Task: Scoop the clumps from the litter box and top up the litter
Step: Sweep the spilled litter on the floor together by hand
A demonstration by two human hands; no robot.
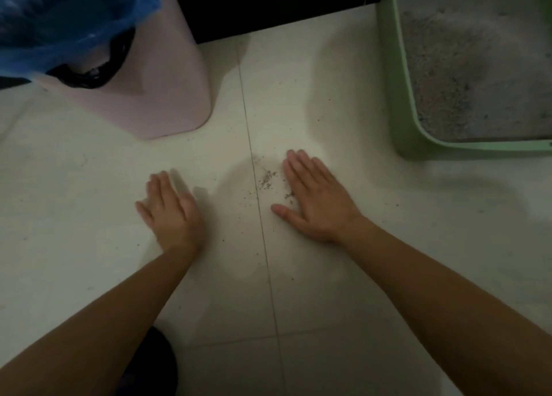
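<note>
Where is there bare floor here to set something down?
Bare floor lies left of the left hand, nearer than the bin, and right of the right hand, nearer than the litter box. Between the hands, spilled litter crowds it.

— How does the person's bare right hand [313, 198] lie?
— Palm down, its fingers [298, 168] straight and close together, pointing forward. The thumb [279, 210] is spread out toward the other hand.
— And the bare left hand [170, 207]?
— Back upward too, with the fingers straight and close (its outline is blurred, so finer detail cannot be told). Neither hand grips anything.
— And the arms?
— The bare left forearm [104, 321] and bare right forearm [433, 291] reach forward from the lower corners and slant toward each other. The hands are apart, the right one a little further forward.
</note>
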